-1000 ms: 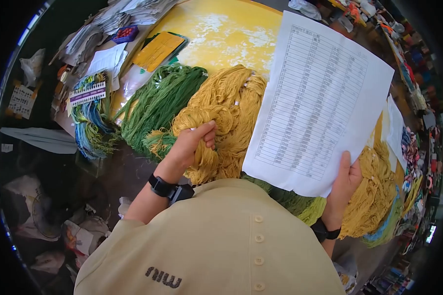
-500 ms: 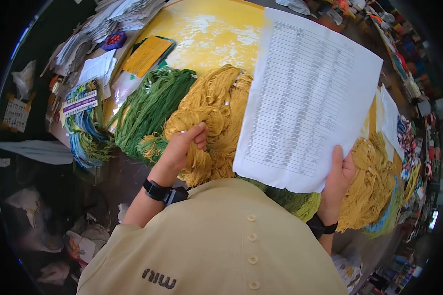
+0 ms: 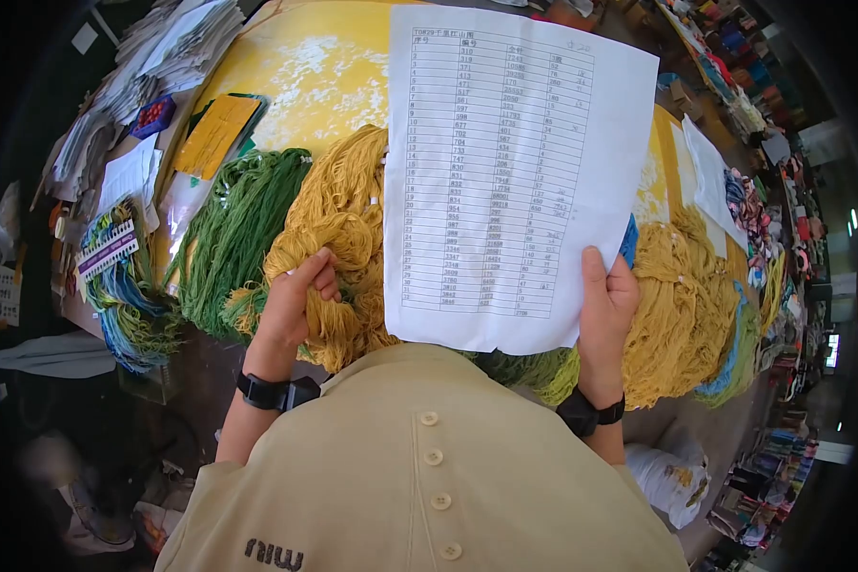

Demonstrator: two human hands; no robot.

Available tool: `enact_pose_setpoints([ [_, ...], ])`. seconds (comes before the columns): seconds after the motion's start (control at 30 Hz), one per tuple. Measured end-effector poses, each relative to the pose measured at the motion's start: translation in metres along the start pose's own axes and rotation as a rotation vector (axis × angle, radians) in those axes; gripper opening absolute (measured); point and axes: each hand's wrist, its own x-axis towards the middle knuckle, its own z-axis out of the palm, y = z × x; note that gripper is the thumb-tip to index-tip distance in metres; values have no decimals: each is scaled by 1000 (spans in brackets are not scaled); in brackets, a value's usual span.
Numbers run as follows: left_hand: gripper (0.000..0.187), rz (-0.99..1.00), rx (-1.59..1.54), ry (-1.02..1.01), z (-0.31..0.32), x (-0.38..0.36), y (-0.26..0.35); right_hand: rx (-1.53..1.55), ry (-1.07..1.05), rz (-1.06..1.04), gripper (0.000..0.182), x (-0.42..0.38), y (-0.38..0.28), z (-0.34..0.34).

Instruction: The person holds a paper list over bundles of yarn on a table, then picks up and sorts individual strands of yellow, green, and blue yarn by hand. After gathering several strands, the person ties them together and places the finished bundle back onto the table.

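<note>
A white printed sheet (image 3: 515, 181) with a table of numbers is held up in the middle by my right hand (image 3: 607, 310), whose thumb lies on its lower right edge. Golden yarn (image 3: 353, 181) hangs over the table's front edge, and my left hand (image 3: 298, 294) is closed on strands of it. Green yarn (image 3: 238, 234) lies just left of that. Another golden bundle (image 3: 682, 315) is right of my right hand. Part of a light green bundle (image 3: 555, 377) shows under the sheet.
The yellow table (image 3: 324, 71) has white worn patches. At its left are an orange card (image 3: 217, 135), a blue basket (image 3: 154, 117), stacked papers (image 3: 176, 48) and blue-green threads (image 3: 129, 324) with a labelled card. A white bag (image 3: 672, 477) is at the lower right.
The view has shifted, so the table and yarn appear further left. The sheet is more upright and its print is sharper. Both hands keep their holds.
</note>
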Motion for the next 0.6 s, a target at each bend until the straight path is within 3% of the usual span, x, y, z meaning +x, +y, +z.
enact_pose_setpoints([
  [0.6,20,7,15,-25,-4,-1,-4,19,11,-1,29,-2,0,-1],
])
